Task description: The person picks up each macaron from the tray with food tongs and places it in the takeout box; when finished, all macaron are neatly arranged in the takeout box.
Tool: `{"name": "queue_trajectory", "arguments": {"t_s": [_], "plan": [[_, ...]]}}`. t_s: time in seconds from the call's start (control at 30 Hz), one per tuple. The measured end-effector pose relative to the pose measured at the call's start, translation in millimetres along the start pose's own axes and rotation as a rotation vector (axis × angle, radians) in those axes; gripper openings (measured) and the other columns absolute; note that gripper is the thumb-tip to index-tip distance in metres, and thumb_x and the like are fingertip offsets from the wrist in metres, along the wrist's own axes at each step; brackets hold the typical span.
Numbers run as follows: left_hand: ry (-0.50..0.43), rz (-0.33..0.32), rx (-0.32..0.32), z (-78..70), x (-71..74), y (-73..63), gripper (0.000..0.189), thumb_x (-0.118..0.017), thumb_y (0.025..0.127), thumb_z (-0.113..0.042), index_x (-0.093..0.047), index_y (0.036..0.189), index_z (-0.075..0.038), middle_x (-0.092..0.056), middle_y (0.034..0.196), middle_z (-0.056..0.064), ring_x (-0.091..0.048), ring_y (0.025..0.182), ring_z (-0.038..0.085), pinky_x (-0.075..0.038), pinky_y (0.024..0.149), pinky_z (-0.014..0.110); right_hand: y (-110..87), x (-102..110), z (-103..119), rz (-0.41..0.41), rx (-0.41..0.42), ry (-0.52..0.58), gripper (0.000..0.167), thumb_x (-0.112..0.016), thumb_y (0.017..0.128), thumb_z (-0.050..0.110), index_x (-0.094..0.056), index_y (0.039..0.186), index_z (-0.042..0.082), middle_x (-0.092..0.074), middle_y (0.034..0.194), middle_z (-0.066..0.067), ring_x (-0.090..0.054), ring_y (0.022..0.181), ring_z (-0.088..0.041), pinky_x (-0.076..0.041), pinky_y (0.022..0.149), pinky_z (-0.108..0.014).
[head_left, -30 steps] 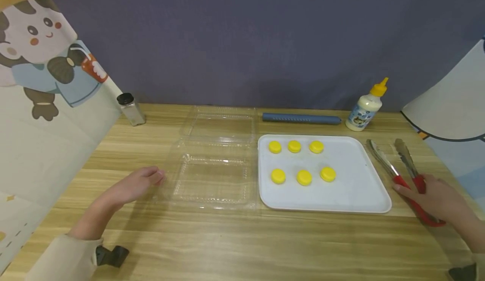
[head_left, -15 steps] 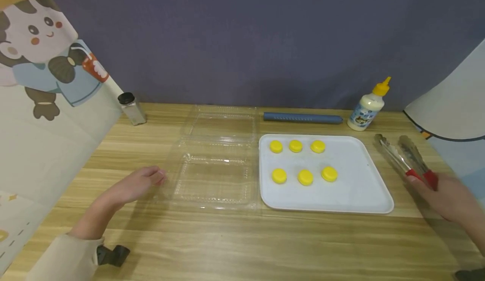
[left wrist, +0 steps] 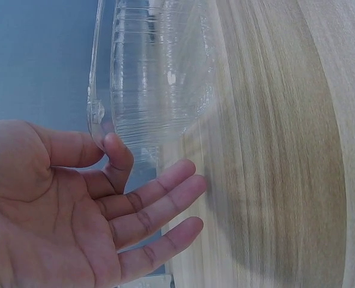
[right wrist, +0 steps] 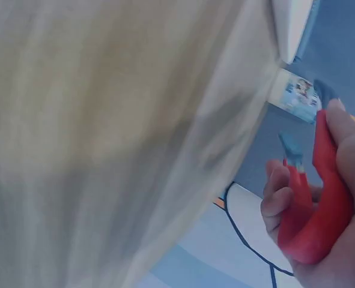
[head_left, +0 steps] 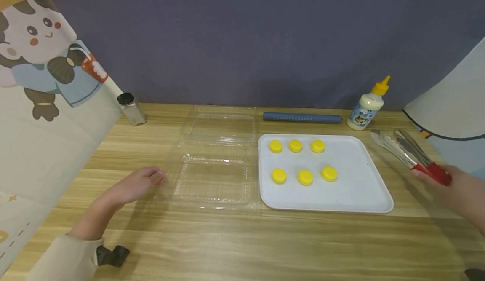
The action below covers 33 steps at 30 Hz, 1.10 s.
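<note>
At the left, my left hand [head_left: 132, 186] pinches the rim of a clear plastic clamshell box [left wrist: 159, 72] between thumb and index finger; the other fingers are spread out. The box [head_left: 212, 180] lies with its lid folded back. At the right, my right hand [head_left: 460, 194] grips metal tongs by their red handles [right wrist: 321, 222]. The tongs' two arms stand apart above the table, tips pointing away from me. Several yellow round macaron-like pieces [head_left: 278, 175] sit in two rows on a white tray [head_left: 360, 188], between the box and the tongs.
Behind the tray lies a blue-grey stick-shaped thing [head_left: 303, 118]. A white squeeze bottle with a yellow nozzle [head_left: 365, 110] stands at the back right. At the back left is a small shaker jar with a black lid [head_left: 131, 110]. A dark partition [head_left: 242, 41] closes off the back.
My right hand has lifted the tongs from the table beside the tray and shifted slightly up and right. The left hand has stayed at the box's edge.
</note>
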<state>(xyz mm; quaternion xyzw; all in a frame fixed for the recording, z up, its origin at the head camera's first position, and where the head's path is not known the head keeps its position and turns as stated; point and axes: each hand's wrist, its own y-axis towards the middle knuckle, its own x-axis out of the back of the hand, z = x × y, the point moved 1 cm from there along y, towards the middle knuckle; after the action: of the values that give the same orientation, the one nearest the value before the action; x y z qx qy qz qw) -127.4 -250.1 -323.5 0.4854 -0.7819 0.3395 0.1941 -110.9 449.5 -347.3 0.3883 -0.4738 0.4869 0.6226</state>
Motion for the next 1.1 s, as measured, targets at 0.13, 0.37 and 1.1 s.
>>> {"name": "queue_trajectory", "arguments": {"t_s": [0.13,0.37,1.1], "plan": [[0.002,-0.002,0.002,0.2,0.2,0.0,0.045,-0.025,0.113,-0.018,-0.053,0.123,0.015,-0.055,0.129,0.039,-0.048,0.125,0.057,-0.036,0.102,0.068,-0.2,5,1,-0.073,0.054,0.021,0.091,-0.061,0.096,0.056,-0.039,0.131,-0.025,-0.052,0.089,-0.048,-0.057,0.066,-0.047,-0.046,0.049,-0.041],[0.006,-0.006,0.001,1.3,0.6,-0.1,0.044,-0.025,0.113,-0.018,-0.054,0.121,0.014,-0.056,0.127,0.038,-0.049,0.124,0.056,-0.038,0.101,0.068,-0.9,13,10,-0.165,0.145,0.024,0.088,-0.075,0.087,0.056,-0.051,0.124,-0.019,-0.056,0.087,-0.044,-0.057,0.065,-0.045,-0.042,0.049,-0.035],[0.005,0.011,0.005,-0.4,1.1,1.4,0.046,-0.025,0.113,-0.017,-0.05,0.127,0.018,-0.055,0.128,0.039,-0.048,0.125,0.056,-0.038,0.102,0.067,-8.9,22,43,-0.012,0.403,0.066,0.066,-0.094,0.069,0.034,-0.072,0.118,-0.004,-0.068,0.076,-0.008,-0.038,0.059,-0.004,-0.032,0.048,-0.025]]}}
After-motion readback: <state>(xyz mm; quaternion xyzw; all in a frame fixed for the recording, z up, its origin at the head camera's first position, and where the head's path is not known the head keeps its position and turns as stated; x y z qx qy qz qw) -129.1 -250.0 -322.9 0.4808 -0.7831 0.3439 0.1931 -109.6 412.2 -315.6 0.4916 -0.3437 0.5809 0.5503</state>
